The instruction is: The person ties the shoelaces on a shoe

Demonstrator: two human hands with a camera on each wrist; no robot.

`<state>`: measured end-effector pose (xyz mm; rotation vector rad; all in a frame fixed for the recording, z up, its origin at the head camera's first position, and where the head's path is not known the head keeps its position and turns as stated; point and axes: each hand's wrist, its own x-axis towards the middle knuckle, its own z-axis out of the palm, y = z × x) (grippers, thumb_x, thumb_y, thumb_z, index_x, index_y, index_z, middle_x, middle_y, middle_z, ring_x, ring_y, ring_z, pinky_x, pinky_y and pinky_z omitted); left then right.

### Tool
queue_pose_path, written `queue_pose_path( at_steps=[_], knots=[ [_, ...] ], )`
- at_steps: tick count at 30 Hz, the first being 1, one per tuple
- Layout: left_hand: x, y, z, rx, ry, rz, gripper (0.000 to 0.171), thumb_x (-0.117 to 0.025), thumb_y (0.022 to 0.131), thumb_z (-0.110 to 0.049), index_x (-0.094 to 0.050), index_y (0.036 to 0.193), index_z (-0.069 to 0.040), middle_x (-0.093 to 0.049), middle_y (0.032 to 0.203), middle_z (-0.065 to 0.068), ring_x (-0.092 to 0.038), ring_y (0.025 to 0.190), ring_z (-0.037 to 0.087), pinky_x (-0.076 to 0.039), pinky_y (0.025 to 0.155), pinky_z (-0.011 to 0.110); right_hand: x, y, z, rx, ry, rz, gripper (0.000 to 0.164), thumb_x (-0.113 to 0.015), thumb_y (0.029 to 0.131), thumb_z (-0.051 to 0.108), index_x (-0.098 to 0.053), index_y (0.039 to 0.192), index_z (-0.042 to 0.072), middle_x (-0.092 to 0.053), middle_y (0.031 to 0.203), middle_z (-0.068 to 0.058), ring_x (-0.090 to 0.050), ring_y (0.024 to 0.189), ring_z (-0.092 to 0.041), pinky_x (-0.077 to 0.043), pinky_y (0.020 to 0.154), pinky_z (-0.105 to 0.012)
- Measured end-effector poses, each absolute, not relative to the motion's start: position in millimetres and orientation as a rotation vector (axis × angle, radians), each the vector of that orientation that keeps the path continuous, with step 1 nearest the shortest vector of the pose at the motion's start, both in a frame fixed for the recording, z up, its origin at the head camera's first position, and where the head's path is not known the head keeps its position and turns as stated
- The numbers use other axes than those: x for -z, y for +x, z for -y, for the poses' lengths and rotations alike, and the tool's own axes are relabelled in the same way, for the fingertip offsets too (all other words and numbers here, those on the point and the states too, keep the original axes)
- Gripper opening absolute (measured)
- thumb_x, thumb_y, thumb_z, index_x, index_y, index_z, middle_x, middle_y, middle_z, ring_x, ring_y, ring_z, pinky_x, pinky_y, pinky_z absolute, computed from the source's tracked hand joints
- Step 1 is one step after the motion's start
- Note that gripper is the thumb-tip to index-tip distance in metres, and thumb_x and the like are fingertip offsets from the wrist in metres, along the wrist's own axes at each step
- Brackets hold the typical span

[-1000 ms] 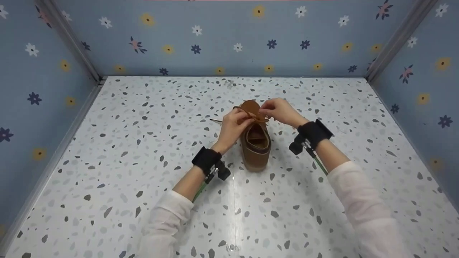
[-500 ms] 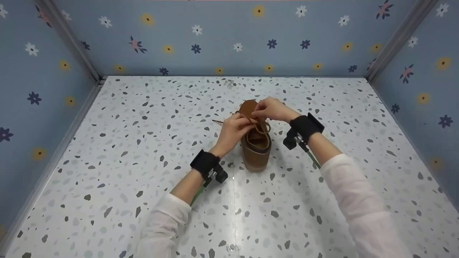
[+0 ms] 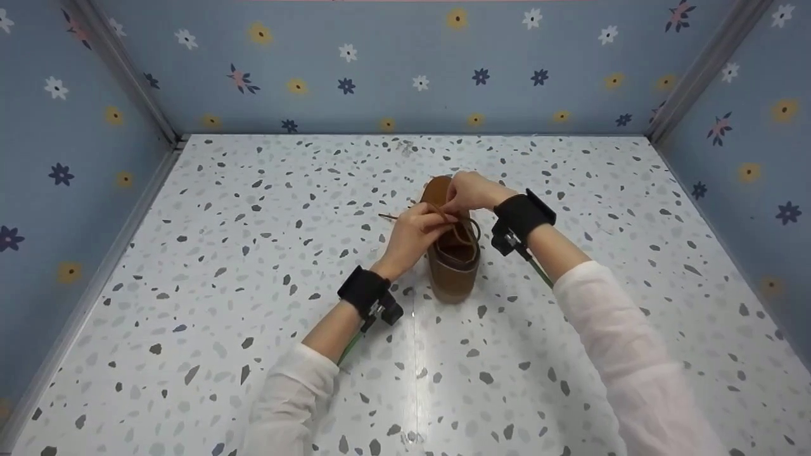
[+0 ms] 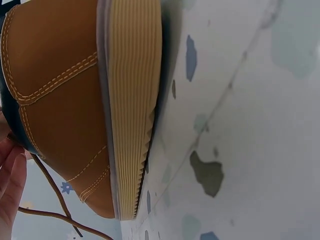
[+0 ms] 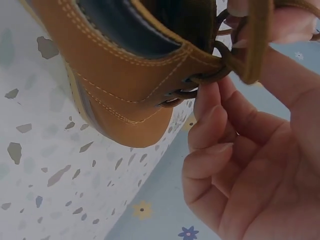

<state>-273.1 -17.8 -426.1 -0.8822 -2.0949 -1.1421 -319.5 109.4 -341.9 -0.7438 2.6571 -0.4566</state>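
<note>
A brown leather shoe (image 3: 453, 284) stands upright, heel toward me and toe pointing away. Its brown shoelace (image 5: 258, 42) runs through the eyelets, with a loop hanging over the shoe opening. At the shoe's left side, my left hand (image 3: 410, 235) pinches the lace near the top of the lacing. My right hand (image 3: 474, 191) reaches over the tongue area from the right, its fingers curled and gripping lace by the top eyelets, fingertips close to the left ones. In the left wrist view, loose lace (image 4: 52, 182) hangs past the left fingers (image 4: 14, 180).
The shoe sits on a white speckled tabletop (image 3: 253, 304). Blue flowered panels (image 3: 405, 57) enclose the back and both sides. Black camera straps (image 3: 524, 215) circle both wrists, each with a green cable.
My right hand has moved left and inward over the lacing, closer to my left hand. The lace loop now hangs lower over the shoe opening. My left hand stays nearly in place.
</note>
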Motion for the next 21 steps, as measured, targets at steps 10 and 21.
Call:
queue_pose_path(
  at_steps=[10, 21],
  knots=[
    [425.4, -273.3, 16.9, 1.100, -0.911, 2.081, 0.011, -0.058, 0.061, -0.019, -0.060, 0.071, -0.018, -0.043, 0.069, -0.010, -0.038, 0.064, 0.001, -0.030, 0.055, 0.014, 342.7, -320.8, -105.1, 0.350, -0.769, -2.663, 0.024, -0.047, 0.062, 0.011, -0.036, 0.041, 0.007, -0.022, 0.038, 0.001, -0.015, 0.031, -0.009, -0.015, 0.030, -0.021],
    [425.2, -274.1, 16.7, 1.091, -0.892, 2.094, 0.012, -0.057, 0.061, -0.021, -0.060, 0.073, -0.018, -0.042, 0.069, -0.011, -0.038, 0.064, 0.000, -0.030, 0.056, 0.013, 347.5, -322.9, -109.4, 0.495, -0.822, -2.657, 0.017, -0.047, 0.066, 0.012, -0.056, 0.054, 0.005, -0.044, 0.045, -0.005, -0.030, 0.034, -0.010, -0.024, 0.034, -0.020]
  ],
)
